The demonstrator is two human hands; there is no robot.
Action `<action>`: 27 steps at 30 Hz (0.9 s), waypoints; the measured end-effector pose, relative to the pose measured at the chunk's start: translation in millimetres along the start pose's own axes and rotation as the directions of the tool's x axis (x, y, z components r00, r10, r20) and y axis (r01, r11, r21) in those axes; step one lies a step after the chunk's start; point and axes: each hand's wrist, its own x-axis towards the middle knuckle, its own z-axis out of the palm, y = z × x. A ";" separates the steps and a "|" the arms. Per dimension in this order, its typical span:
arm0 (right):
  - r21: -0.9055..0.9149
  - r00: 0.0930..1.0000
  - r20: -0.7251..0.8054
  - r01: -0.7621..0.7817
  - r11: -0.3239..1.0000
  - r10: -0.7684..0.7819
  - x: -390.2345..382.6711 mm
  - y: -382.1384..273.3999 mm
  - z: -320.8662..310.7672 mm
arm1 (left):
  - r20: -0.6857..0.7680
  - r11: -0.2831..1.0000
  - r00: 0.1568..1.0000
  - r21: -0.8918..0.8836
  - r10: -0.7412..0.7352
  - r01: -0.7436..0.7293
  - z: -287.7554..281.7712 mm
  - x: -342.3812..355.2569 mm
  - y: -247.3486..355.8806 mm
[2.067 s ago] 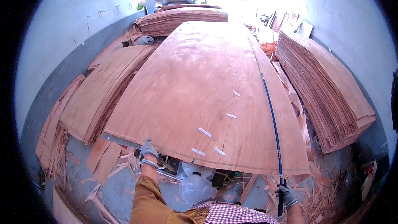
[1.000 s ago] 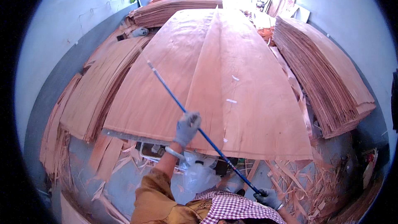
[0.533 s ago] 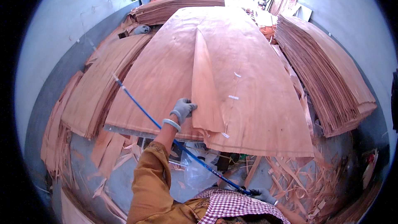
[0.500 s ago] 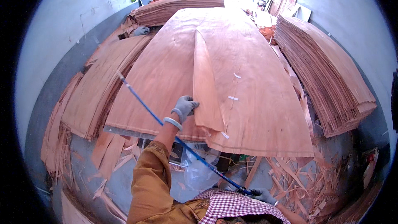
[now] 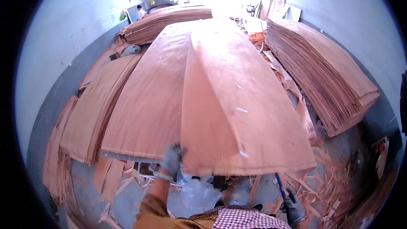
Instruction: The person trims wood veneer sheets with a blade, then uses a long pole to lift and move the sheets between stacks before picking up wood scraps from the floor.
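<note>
A large reddish wood veneer sheet [image 5: 254, 144] lies on the wide stack before me, with strips of white tape along a seam. Its left part is a raised flap [image 5: 207, 131], the near end reaching the stack's front edge. My left hand [image 5: 171, 160], in a grey glove and blurred, grips the near left corner of that flap. Left of it shows the veneer beneath [image 5: 144, 114]. My right hand [image 5: 291, 207], in a dark grey glove, is closed round a blue rod [image 5: 280, 185] near the front right corner. The rod's far part is hidden beneath the sheet.
Veneer stacks stand to the right [image 5: 322, 72], to the left [image 5: 97, 106] and at the far left [image 5: 165, 21]. Veneer scraps [image 5: 322, 186] litter the floor at right. A clear plastic bag [image 5: 197, 193] lies under the front edge. A person [image 5: 140, 12] is far back left.
My left hand has come nearer and left, drawing the flap's near end toward me so it spreads wider. The right hand has moved right and forward; the rod no longer crosses over the veneer.
</note>
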 end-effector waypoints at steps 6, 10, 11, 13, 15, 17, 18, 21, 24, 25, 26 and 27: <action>-0.527 0.920 -0.004 0.331 0.783 -0.392 66.4 -32.7 -103.9 | 0.336 0.026 0.760 0.907 0.557 -0.420 133.7 -2.7 -51.8; -0.586 0.910 0.183 0.406 0.702 -0.373 94.1 -83.3 -145.9 | 0.392 0.759 0.862 0.438 0.322 -0.483 308.0 13.3 -11.7; -0.531 0.929 0.212 0.370 0.762 -0.304 100.1 -94.9 -160.4 | 0.432 0.747 0.838 0.421 0.334 -0.515 348.3 28.0 -26.6; -0.391 0.928 0.241 0.362 0.846 -0.286 111.6 -98.5 -197.3 | 0.497 0.809 0.815 0.322 0.297 -0.491 434.6 42.5 -50.0; -0.255 0.896 0.238 0.431 0.866 -0.375 122.0 -101.8 -239.0 | 0.534 0.932 0.823 0.160 0.194 -0.324 516.9 47.0 -69.0; -0.371 0.936 0.238 0.336 0.866 -0.261 125.1 -133.2 -285.8 | 0.542 0.993 0.835 0.000 0.101 -0.120 590.7 48.8 -75.9; -0.419 0.951 0.235 0.285 0.862 -0.200 126.1 -145.1 -305.1 | 0.551 0.998 0.833 -0.068 0.048 -0.012 620.1 48.5 -74.6; -0.449 0.925 0.218 0.379 0.809 -0.312 140.4 -159.8 -357.5 | 0.514 0.981 0.844 -0.185 0.153 -0.065 697.2 39.4 -70.5; -0.407 0.941 0.223 0.326 0.853 -0.253 155.3 -185.3 -402.5 | 0.530 0.987 0.835 -0.134 0.148 -0.090 751.2 41.3 -56.5; -0.386 0.951 0.206 0.295 0.874 -0.230 159.3 -195.0 -418.5 | 0.548 0.981 0.818 -0.165 0.175 -0.099 774.2 35.9 -50.3; -0.362 0.960 0.191 0.264 0.894 -0.206 163.6 -205.4 -434.2 | 0.564 0.975 0.801 -0.196 0.201 -0.106 799.4 30.2 -41.4; -0.338 0.966 0.182 0.236 0.911 -0.183 171.9 -212.0 -449.9 | 0.575 0.967 0.786 -0.227 0.230 -0.117 822.5 29.0 -36.6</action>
